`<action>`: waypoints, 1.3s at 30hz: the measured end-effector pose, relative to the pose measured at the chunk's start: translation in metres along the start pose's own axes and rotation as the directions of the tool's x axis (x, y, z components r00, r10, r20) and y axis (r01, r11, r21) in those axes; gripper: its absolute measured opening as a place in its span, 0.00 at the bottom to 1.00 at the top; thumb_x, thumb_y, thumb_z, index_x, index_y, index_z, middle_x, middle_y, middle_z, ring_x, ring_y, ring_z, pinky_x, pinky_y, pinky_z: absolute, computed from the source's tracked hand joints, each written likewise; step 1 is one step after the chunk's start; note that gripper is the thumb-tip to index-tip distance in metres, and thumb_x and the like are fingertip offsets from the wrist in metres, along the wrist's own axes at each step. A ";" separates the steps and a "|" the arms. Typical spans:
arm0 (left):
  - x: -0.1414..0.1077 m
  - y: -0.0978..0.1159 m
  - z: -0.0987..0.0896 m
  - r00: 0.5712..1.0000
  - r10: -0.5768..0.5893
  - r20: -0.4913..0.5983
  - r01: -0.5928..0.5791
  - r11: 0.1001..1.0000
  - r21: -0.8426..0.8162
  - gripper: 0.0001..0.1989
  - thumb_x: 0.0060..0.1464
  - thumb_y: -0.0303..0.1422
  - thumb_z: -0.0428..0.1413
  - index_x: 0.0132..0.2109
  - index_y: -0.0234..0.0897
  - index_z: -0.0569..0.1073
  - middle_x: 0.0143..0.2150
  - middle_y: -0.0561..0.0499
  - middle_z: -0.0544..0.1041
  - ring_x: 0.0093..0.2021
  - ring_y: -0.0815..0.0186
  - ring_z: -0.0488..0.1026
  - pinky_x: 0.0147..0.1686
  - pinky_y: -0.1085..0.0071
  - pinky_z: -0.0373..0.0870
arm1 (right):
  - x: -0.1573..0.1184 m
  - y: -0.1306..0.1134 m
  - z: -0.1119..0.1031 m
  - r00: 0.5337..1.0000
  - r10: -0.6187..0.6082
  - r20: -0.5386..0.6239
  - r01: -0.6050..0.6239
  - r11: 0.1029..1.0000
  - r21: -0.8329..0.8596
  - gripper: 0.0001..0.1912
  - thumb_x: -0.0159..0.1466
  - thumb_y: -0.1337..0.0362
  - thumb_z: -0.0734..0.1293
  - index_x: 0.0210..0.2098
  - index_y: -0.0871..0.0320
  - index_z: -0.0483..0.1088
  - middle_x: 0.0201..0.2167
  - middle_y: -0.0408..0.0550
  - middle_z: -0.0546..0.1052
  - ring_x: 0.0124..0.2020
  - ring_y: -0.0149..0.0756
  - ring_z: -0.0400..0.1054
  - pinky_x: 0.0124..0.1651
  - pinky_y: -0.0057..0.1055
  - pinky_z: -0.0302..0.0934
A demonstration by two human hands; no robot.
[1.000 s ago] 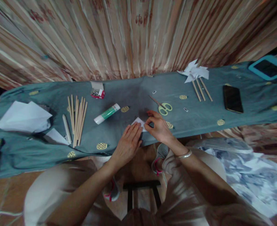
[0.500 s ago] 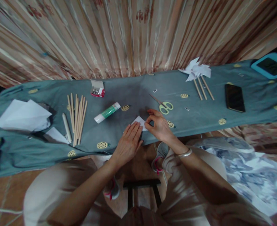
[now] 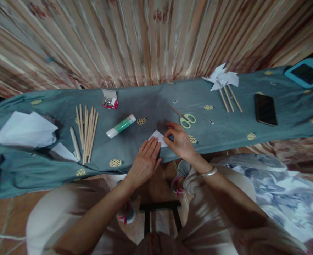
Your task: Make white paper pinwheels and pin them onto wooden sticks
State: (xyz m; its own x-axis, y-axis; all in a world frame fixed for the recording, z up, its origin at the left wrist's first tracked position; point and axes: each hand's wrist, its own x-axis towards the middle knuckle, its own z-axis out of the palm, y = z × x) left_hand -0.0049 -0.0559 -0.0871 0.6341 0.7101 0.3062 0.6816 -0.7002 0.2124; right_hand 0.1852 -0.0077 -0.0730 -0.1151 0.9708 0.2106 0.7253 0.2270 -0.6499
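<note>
Fingers [image 3: 152, 144] of the left hand [image 3: 143, 163] extended, nearly together, palm down, pressing white paper [image 3: 157, 135] beneath them on the counter [image 3: 129, 148]. Right hand [image 3: 181, 142] bent, thumb and forefinger pinching the paper's right corner. Scissors [image 3: 187, 120] noted beyond the right fingers.

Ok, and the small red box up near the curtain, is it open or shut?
Open: the red box has its lid flap raised, and small shiny metal pieces show inside.

The left hand [image 3: 145, 159] hides the near left part of the paper [image 3: 157, 135]. Far right of the right hand [image 3: 181, 142], the edge cuts off the tablet [image 3: 289, 73]. Beyond the left hand, the box's [image 3: 110, 94] contents are too small to tell.
</note>
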 end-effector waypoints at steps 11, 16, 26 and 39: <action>0.000 0.001 -0.001 1.000 0.002 0.017 -0.002 1.000 0.011 0.26 0.65 0.34 0.49 0.65 0.23 0.61 0.66 0.29 0.64 0.69 0.48 0.59 0.65 0.49 0.61 | -0.012 -0.004 0.003 0.999 -0.043 -0.007 0.042 0.996 -0.074 0.10 0.62 0.62 0.67 0.43 0.57 0.71 0.58 0.59 0.71 0.59 0.50 0.65 0.60 0.49 0.61; -0.001 0.000 0.003 1.000 0.002 0.017 -0.002 1.000 0.008 0.28 0.64 0.35 0.50 0.66 0.23 0.60 0.67 0.28 0.63 0.69 0.48 0.58 0.65 0.47 0.61 | -0.025 -0.008 0.009 0.998 -0.057 0.017 0.060 0.982 -0.179 0.18 0.68 0.59 0.60 0.54 0.61 0.67 0.64 0.63 0.64 0.63 0.53 0.60 0.59 0.52 0.60; -0.012 -0.003 -0.007 0.999 0.010 0.050 -0.013 0.998 0.067 0.27 0.63 0.33 0.51 0.65 0.22 0.61 0.67 0.29 0.62 0.69 0.47 0.58 0.65 0.50 0.62 | -0.035 -0.002 0.011 0.999 -0.052 0.017 0.055 0.965 -0.255 0.21 0.70 0.63 0.56 0.60 0.62 0.63 0.66 0.65 0.61 0.66 0.54 0.57 0.62 0.54 0.57; -0.051 -0.023 -0.034 0.998 -0.046 0.033 0.042 0.993 0.112 0.26 0.63 0.32 0.51 0.65 0.26 0.62 0.66 0.31 0.66 0.67 0.48 0.62 0.63 0.48 0.64 | -0.047 0.015 -0.005 0.997 -0.064 -0.038 0.053 0.973 -0.226 0.23 0.69 0.68 0.52 0.60 0.65 0.64 0.66 0.66 0.61 0.67 0.52 0.55 0.65 0.54 0.55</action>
State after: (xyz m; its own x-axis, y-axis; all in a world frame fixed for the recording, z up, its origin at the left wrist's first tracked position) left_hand -0.0657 -0.0784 -0.0766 0.6140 0.7433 0.2654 0.7439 -0.6574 0.1201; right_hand 0.2047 -0.0502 -0.0893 -0.1351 0.9507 0.2791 0.8528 0.2550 -0.4557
